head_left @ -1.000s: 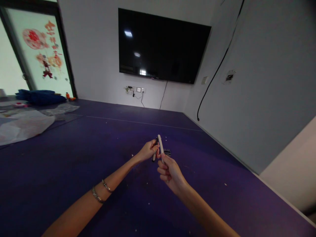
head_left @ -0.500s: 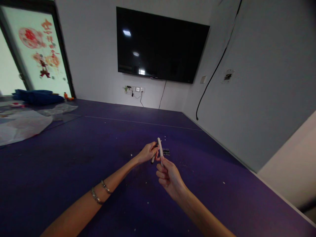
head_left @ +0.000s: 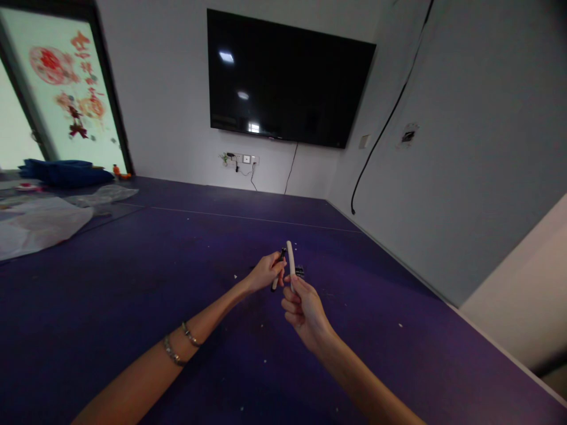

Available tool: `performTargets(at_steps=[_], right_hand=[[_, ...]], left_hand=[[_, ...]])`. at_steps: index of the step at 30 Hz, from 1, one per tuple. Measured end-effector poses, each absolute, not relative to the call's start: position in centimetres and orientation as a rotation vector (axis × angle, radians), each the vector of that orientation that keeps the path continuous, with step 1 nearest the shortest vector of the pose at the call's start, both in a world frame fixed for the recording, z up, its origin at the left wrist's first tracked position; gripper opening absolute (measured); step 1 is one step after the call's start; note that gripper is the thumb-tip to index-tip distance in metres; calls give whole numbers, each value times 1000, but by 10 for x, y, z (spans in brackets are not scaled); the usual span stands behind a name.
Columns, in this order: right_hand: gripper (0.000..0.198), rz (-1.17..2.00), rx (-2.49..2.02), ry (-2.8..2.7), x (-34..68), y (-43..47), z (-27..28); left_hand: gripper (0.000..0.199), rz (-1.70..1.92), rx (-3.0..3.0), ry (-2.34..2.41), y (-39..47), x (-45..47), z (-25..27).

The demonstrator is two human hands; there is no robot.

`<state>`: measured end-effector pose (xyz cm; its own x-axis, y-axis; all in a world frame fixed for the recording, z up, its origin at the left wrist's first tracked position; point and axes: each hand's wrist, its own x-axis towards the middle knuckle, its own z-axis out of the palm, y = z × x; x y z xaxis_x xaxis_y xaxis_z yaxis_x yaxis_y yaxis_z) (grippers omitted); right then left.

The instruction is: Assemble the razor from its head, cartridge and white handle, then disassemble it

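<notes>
Right hand pinches a smooth, pale, slender stick nearly upright just beside the dark end of the black-and-pale tool gripped in the left hand, a two-handed step that seems to call for steady aim, above a flat purple counter strewn with white flecks.

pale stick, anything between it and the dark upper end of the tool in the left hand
Nothing visible: a narrow gap shows between the pale stick in the right hand and the tool's dark upper end by the left hand. The dark item shows right of the stick.
</notes>
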<state>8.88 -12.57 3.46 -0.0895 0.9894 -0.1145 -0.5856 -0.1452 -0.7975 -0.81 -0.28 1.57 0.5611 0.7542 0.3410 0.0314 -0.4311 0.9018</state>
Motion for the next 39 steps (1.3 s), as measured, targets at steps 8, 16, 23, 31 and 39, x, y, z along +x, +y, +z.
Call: performTargets(at_steps=[8, 16, 23, 31, 39], right_hand=[[35, 1602, -821, -712, 85, -128, 34], [34, 1548, -799, -684, 84, -123, 27], [34, 1531, -773, -691, 84, -122, 29], [31, 1496, -807, -741, 86, -128, 25], [26, 758, -1024, -1245, 143, -59, 55]], left_hand=[[15, 982, 1840, 642, 0, -13, 19], [16, 958, 1822, 611, 4, -13, 16], [14, 971, 1816, 634, 4, -13, 16], [16, 959, 1782, 628, 10, -18, 22], [18, 634, 1440, 878, 9, -21, 25]])
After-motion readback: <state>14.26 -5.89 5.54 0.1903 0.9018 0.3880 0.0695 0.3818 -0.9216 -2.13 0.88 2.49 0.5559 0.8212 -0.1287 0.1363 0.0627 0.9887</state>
